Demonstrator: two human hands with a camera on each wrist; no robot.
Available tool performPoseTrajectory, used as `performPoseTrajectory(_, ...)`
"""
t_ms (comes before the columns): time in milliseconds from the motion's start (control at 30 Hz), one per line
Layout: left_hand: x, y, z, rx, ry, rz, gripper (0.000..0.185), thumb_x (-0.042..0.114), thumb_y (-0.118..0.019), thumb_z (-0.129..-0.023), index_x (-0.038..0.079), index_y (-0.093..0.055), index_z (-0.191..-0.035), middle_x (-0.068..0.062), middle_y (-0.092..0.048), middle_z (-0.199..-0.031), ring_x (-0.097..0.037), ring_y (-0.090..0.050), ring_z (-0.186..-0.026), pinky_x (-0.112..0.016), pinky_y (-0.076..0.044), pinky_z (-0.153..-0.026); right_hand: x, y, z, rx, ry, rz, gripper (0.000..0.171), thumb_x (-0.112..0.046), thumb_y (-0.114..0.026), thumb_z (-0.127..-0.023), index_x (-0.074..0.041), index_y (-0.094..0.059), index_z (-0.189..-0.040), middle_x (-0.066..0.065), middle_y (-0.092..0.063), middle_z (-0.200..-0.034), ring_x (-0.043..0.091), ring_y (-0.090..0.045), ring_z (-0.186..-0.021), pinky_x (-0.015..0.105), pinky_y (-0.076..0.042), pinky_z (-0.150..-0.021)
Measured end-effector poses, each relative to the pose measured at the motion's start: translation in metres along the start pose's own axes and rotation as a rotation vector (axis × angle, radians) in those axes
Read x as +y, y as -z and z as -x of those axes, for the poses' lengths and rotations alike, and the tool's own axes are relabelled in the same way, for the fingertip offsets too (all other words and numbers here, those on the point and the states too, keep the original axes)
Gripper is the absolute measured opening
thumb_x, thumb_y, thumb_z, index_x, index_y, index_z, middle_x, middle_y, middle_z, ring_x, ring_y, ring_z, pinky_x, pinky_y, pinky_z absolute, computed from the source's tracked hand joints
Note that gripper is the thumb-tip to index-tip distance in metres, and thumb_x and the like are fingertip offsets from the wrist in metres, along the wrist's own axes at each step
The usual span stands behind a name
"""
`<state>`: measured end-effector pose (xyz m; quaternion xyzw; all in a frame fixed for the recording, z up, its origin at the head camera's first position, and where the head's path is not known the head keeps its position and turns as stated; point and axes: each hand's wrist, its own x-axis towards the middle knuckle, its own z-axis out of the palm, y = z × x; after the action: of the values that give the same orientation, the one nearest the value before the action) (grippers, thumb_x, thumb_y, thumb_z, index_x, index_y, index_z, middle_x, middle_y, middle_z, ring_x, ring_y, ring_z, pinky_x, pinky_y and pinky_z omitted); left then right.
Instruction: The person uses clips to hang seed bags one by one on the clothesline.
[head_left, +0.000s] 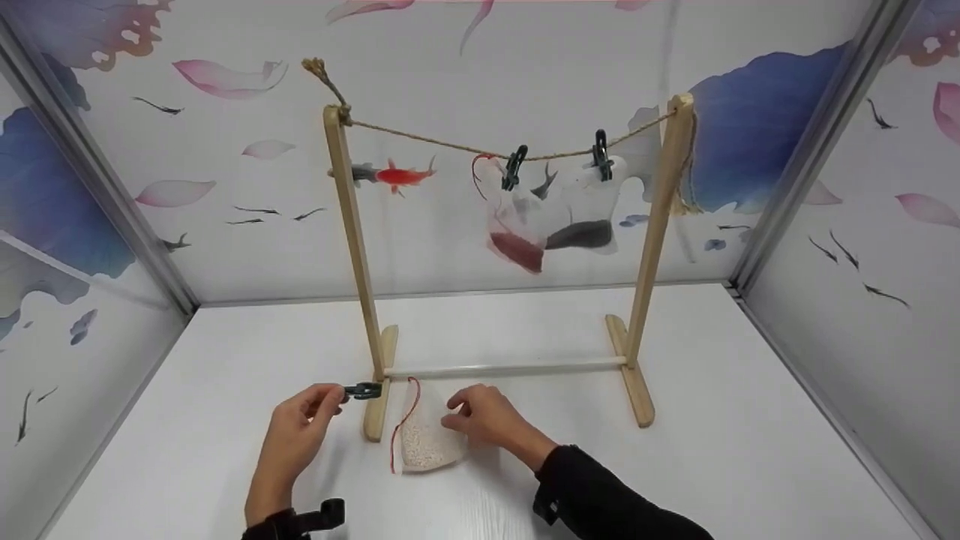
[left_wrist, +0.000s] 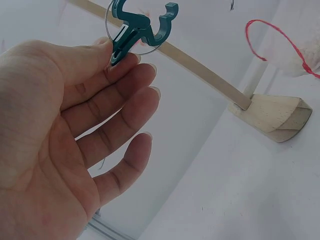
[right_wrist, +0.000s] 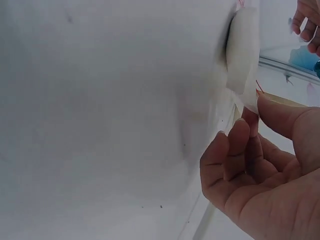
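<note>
In the head view my left hand (head_left: 296, 431) pinches a dark green clothespin (head_left: 364, 391) beside the rack's left foot. The left wrist view shows the clothespin's (left_wrist: 131, 29) lower end between thumb and index finger, its hooked end pointing away. My right hand (head_left: 493, 421) is at the right side of a sheer pouch (head_left: 429, 448) holding pale grains, with a red cord (head_left: 395, 439) along its left. Up close, thumb and index finger pinch an edge of that pouch (right_wrist: 243, 52); the other fingers curl in below.
A wooden drying rack (head_left: 355, 247) stands behind the hands, a twine line (head_left: 420, 137) sagging between its posts. Two dark clothespins (head_left: 514, 168) hold sheer pouches on the line, one with red filling (head_left: 517, 251), one with dark filling (head_left: 581, 235). A white crossbar (head_left: 502, 370) joins the feet.
</note>
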<state>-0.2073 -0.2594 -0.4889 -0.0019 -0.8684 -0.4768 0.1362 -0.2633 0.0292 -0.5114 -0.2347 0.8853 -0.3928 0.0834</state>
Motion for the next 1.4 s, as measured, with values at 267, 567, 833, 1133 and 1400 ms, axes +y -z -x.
performPoseTrajectory(267,0.004,0.0,-0.003,0.005,-0.016,0.002,0.025,0.03,-0.062,-0.103,0.009,-0.075,-0.104,-0.002,-0.072,-0.095,-0.016,-0.066,-0.089,-0.031,-0.049,-0.078,0.0,0.004,-0.004,0.077,0.041,-0.075,0.005,-0.015,-0.072,-0.096,-0.01,-0.073,-0.097,-0.005,-0.066,-0.08,0.007,-0.057,-0.067,0.025,-0.048,-0.06)
performPoseTrajectory(567,0.014,0.005,-0.002,0.04,-0.057,-0.035,0.022,0.026,-0.062,-0.103,0.009,-0.075,-0.104,0.0,-0.073,-0.094,-0.016,-0.067,-0.087,-0.03,-0.05,-0.077,-0.022,0.027,-0.006,0.274,0.284,-0.009,0.004,-0.01,-0.07,-0.097,-0.01,-0.073,-0.099,-0.005,-0.068,-0.084,0.008,-0.058,-0.068,0.023,-0.05,-0.062)
performPoseTrajectory(833,0.034,0.011,0.004,0.078,-0.118,-0.062,0.018,0.021,-0.064,-0.102,0.009,-0.075,-0.107,0.004,-0.072,-0.092,-0.012,-0.066,-0.087,-0.031,-0.051,-0.083,-0.046,0.062,-0.012,0.436,0.432,0.051,0.005,-0.005,-0.071,-0.095,-0.01,-0.073,-0.097,-0.003,-0.069,-0.087,0.009,-0.061,-0.075,0.024,-0.051,-0.062)
performPoseTrajectory(1133,0.06,0.017,0.011,0.284,-0.288,-0.206,0.012,0.014,-0.07,-0.098,0.005,-0.076,-0.104,0.001,-0.074,-0.09,-0.015,-0.067,-0.083,-0.027,-0.052,-0.077,-0.076,0.097,-0.015,0.545,0.535,0.066,0.005,-0.006,-0.071,-0.095,-0.009,-0.073,-0.098,-0.001,-0.069,-0.092,0.01,-0.062,-0.079,0.025,-0.052,-0.063)
performPoseTrajectory(1400,0.078,0.032,0.002,0.436,-0.56,-0.382,0.009,0.007,-0.076,-0.091,0.001,-0.074,-0.097,-0.007,-0.073,-0.086,-0.018,-0.064,-0.071,-0.022,-0.044,-0.054,-0.1,0.127,-0.014,0.653,0.646,0.042,0.006,-0.005,-0.071,-0.095,-0.011,-0.072,-0.098,-0.001,-0.067,-0.091,0.009,-0.061,-0.081,0.024,-0.051,-0.063)
